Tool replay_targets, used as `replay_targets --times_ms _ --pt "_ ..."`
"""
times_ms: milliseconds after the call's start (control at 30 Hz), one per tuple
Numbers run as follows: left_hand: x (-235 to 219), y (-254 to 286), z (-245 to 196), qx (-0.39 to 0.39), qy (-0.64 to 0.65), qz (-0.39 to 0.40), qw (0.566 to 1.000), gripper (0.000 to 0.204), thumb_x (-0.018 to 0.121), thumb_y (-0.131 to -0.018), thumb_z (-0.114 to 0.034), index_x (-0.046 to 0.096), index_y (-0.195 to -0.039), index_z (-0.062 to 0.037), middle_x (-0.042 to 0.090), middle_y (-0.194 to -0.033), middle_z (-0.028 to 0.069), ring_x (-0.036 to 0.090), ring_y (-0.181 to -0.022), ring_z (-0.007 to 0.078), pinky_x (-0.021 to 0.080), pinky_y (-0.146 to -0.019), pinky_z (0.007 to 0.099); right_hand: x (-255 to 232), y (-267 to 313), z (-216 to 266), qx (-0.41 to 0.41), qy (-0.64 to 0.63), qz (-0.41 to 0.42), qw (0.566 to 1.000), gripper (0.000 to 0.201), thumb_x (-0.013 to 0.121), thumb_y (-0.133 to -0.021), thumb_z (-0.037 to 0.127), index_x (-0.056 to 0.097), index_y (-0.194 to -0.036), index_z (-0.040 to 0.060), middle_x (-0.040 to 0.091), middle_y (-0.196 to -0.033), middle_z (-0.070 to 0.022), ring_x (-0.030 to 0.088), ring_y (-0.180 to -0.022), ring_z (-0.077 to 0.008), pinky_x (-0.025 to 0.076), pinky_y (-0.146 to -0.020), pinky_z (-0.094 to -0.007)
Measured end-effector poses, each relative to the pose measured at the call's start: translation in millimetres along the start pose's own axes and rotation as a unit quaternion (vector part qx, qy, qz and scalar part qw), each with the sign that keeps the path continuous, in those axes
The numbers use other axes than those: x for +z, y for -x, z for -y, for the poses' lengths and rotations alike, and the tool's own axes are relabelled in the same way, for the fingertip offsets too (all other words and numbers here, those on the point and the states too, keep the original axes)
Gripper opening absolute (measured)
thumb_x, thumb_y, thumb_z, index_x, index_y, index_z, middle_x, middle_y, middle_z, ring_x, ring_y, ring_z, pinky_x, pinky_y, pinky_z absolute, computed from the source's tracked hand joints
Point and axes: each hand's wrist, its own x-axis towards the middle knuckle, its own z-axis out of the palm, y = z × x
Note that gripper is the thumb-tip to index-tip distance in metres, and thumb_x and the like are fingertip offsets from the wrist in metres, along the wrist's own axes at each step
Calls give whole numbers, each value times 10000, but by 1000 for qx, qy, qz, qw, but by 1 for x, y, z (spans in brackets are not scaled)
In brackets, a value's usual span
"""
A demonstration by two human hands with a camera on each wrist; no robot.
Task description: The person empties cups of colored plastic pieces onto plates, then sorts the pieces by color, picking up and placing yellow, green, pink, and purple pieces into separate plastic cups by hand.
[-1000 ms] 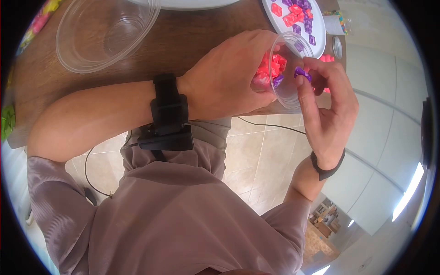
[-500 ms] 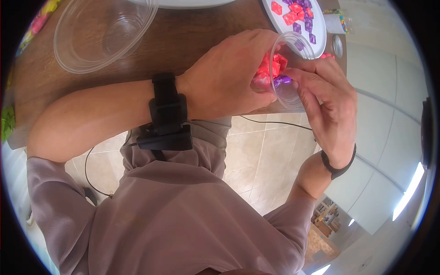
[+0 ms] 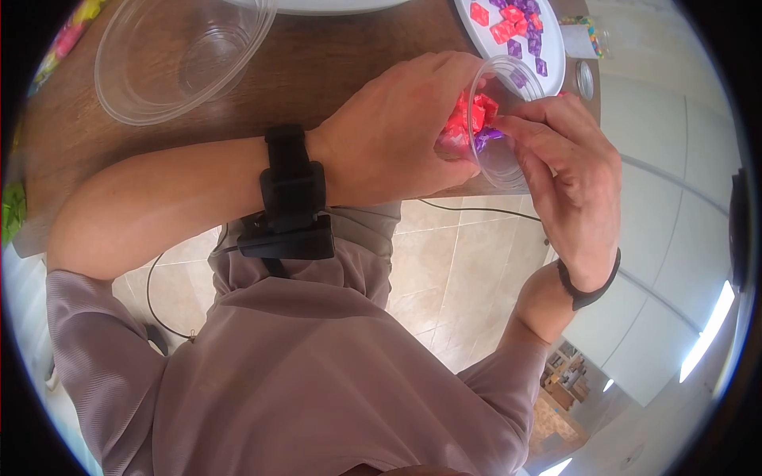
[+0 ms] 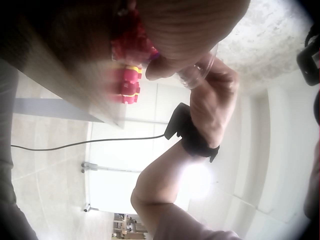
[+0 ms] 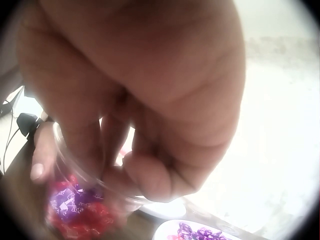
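My left hand grips a clear plastic cup, tipped so its mouth points right, in the head view. Inside lie several red wrapped candies and a purple wrapped candy. My right hand reaches into the mouth of the cup, thumb and forefinger bent together on the purple candy by the red ones. In the right wrist view the right hand's curled fingers cross the cup's rim, hiding their tips, and purple and red wrappers show through the wall.
A white plate with red and purple candies stands at the far right of the wooden table. A large clear bowl is at the left. A jar and a round lid are near the right edge. Pink-and-yellow objects show in the left wrist view.
My right hand has moved left, bringing a pinched purple candy from the cup's mouth in beside the red candies. Over the last half second it has barely shifted. The left hand holds still.
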Motion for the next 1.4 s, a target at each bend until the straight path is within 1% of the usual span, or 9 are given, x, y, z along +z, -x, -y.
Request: replay_targets --times_ms 167,267,333,433,733,933,1067,1133,1400 --pt "0 -1 1 1 1 5 1000 680 867 -782 -223 535 -1325 17 659 -1210 197 663 -1103 358 534 -939 417 -2 -1 -2 -10 -29 12 999 238 691 -796 -118 734 -1012 -28 691 -978 -105 644 -851 -282 518 -733 -355" --pt "0 0 0 10 -18 4 1000 688 866 -778 -219 533 -1333 15 655 -1217 201 659 -1109 363 532 -943 421 -3 -1 -1 22 -53 33 998 226 686 -805 -120 729 -1010 -33 697 -981 -109 660 -806 -283 528 -698 -345" --pt "0 0 0 4 -27 7 1000 693 867 -776 -221 533 -1336 13 652 -1224 201 657 -1114 366 530 -946 424 -4 -3 -1 -4 -40 36 999 214 688 -808 -117 728 -1001 -33 700 -971 -112 676 -783 -283 536 -678 -338" --pt "1 0 2 14 -27 0 1000 694 868 -775 -225 535 -1335 13 653 -1223 202 657 -1115 369 530 -944 425 -5 -4 -1 -9 -31 40 999 205 695 -807 -111 727 -993 -32 706 -969 -113 689 -788 -295 543 -682 -345" --pt "0 0 1 5 -8 6 1000 657 855 -789 -216 542 -1327 -5 657 -1206 192 657 -1099 364 529 -938 422 -3 -7 2 3 24 42 999 211 704 -809 -96 739 -1000 -14 723 -976 -119 699 -801 -309 551 -690 -357" --pt "0 0 2 -8 -14 15 1000 634 850 -794 -206 545 -1314 -12 659 -1201 185 656 -1094 367 529 -931 423 2 -7 -2 4 18 25 1000 243 699 -806 -100 752 -1020 2 734 -996 -111 696 -791 -305 553 -685 -357" --pt "2 0 2 1 -25 8 1000 642 856 -789 -211 545 -1315 -12 659 -1204 185 657 -1095 367 529 -929 423 5 -5 -3 9 19 20 1000 261 693 -804 -109 755 -1030 5 736 -1015 -112 697 -792 -304 553 -679 -354" --pt "5 -1 3 23 -3 -20 1000 476 739 -752 -120 537 -1158 22 637 -1043 204 608 -1018 406 504 -882 473 5 -4 -5 4 14 13 1000 260 695 -804 -105 755 -1031 6 736 -1020 -113 698 -792 -306 552 -673 -351" --pt "8 -3 4 38 -1 -31 999 469 744 -748 -120 540 -1147 16 642 -1049 200 611 -1024 402 508 -887 473 3 -4 -7 6 18 28 999 261 698 -800 -97 753 -1031 9 733 -1013 -115 696 -810 -316 553 -688 -360"
